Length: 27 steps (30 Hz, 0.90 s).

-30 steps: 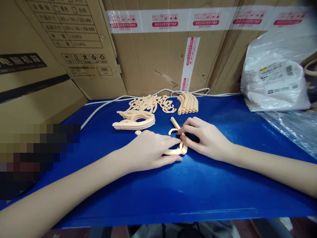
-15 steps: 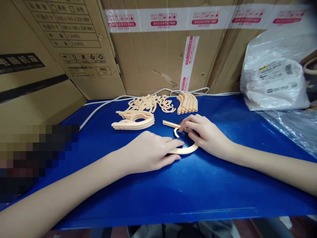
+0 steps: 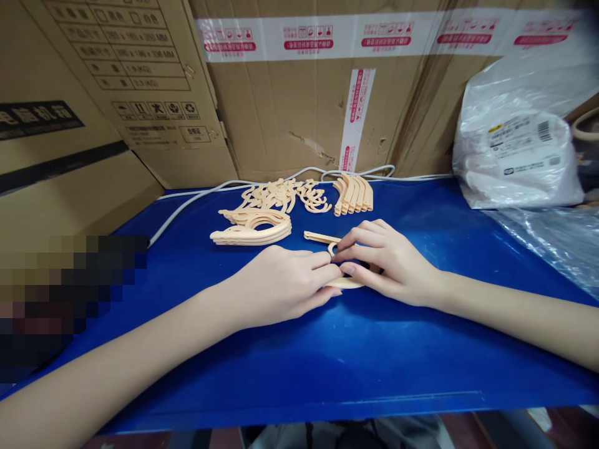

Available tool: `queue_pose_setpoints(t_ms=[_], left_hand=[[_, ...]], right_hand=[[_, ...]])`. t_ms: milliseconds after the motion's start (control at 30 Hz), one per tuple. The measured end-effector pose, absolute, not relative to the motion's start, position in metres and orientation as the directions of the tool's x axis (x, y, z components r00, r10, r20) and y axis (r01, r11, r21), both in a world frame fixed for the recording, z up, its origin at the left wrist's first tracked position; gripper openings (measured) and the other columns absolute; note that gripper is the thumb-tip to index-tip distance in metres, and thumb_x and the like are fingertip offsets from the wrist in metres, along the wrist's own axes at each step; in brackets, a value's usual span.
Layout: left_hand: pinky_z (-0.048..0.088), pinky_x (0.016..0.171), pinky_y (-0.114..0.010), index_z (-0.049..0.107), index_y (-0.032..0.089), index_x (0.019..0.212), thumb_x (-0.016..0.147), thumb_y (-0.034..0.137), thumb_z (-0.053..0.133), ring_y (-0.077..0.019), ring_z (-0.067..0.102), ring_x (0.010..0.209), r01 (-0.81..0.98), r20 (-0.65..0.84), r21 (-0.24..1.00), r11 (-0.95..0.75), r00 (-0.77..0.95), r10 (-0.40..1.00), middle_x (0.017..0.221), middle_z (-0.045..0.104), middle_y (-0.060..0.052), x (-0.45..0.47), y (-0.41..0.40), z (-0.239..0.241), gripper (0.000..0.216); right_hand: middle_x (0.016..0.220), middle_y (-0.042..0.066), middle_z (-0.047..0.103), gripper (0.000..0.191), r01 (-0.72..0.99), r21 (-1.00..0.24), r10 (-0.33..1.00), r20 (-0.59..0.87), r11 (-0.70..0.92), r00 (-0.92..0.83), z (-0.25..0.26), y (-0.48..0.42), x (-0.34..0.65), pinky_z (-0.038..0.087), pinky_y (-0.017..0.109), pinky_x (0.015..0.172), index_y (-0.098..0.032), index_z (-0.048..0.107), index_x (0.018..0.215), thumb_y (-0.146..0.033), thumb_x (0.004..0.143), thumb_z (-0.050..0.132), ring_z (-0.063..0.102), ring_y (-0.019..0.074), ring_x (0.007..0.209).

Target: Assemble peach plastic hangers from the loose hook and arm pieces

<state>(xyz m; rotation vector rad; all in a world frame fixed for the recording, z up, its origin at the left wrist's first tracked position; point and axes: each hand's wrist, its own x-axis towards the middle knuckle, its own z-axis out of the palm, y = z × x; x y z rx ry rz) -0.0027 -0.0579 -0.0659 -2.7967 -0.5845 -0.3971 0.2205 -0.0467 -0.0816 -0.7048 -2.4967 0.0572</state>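
On the blue table top (image 3: 374,362), my left hand (image 3: 281,284) and my right hand (image 3: 388,262) meet over a peach plastic hanger (image 3: 344,284) that lies flat. The left fingers press on one end of its curved arm. The right thumb and fingers close round its small hook and middle part. A straight peach bar (image 3: 321,237) of the hanger sticks out toward the left from under the right fingers. Most of the hanger is hidden beneath both hands.
Behind the hands lie a stack of folded hangers (image 3: 253,227), a heap of loose hooks (image 3: 285,194) and a row of curved arms (image 3: 354,193). A white cable (image 3: 187,209) runs along the back. Cardboard boxes (image 3: 299,87) wall the rear; a plastic bag (image 3: 515,149) sits at right.
The hanger has been turned and flattened on the table. My right hand has moved down and closed over its hook, meeting the left fingertips. My left hand has barely moved.
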Motion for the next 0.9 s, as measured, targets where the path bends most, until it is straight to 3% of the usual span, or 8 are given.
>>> queue_pose_setpoints(t_ms=[233,567,733,900], left_hand=[[0.033,0.054,-0.026,0.059,0.016,0.079,0.093,0.033,0.049,-0.0113,0.058,0.062,0.455,0.347,-0.166,-0.875,0.858,0.379,0.074,0.063,0.001,-0.005,-0.053,-0.067,0.025],[0.033,0.056,-0.026,0.06,0.016,0.08,0.094,0.045,0.044,-0.0127,0.057,0.063,0.471,0.326,-0.105,-0.876,0.848,0.417,0.072,0.062,0.001,-0.006,-0.051,-0.062,0.036],[0.035,0.063,-0.027,0.062,0.016,0.084,0.097,0.031,0.038,-0.0158,0.057,0.073,0.539,0.349,-0.143,-0.83,0.812,0.468,0.079,0.064,-0.002,-0.006,-0.047,-0.06,0.032],[0.038,0.07,-0.03,0.064,0.016,0.09,0.098,0.029,0.036,-0.0178,0.054,0.079,0.545,0.295,-0.142,-0.826,0.82,0.49,0.086,0.065,-0.003,-0.006,-0.045,-0.061,0.032]], right_hand=[[0.093,0.007,0.065,0.019,0.382,-0.11,0.383,0.505,0.918,-0.774,-0.084,-0.047,0.219,0.039,0.03,0.072,-0.016,0.065,0.083,-0.03,0.09,0.055,0.052,0.0152,0.079],[0.078,0.005,0.061,0.019,0.331,-0.202,0.386,0.403,0.922,-0.83,-0.086,-0.049,0.221,0.042,0.024,0.066,-0.015,0.059,0.082,-0.026,0.092,0.047,0.055,0.013,0.071],[0.076,0.003,0.058,0.014,0.342,-0.233,0.411,0.4,0.91,-0.819,-0.087,-0.049,0.221,0.041,0.023,0.064,-0.016,0.056,0.082,-0.023,0.091,0.046,0.052,0.0116,0.067],[0.075,0.002,0.056,0.012,0.356,-0.254,0.432,0.391,0.899,-0.812,-0.085,-0.05,0.221,0.04,0.022,0.063,-0.017,0.054,0.081,-0.022,0.09,0.046,0.051,0.011,0.065]])
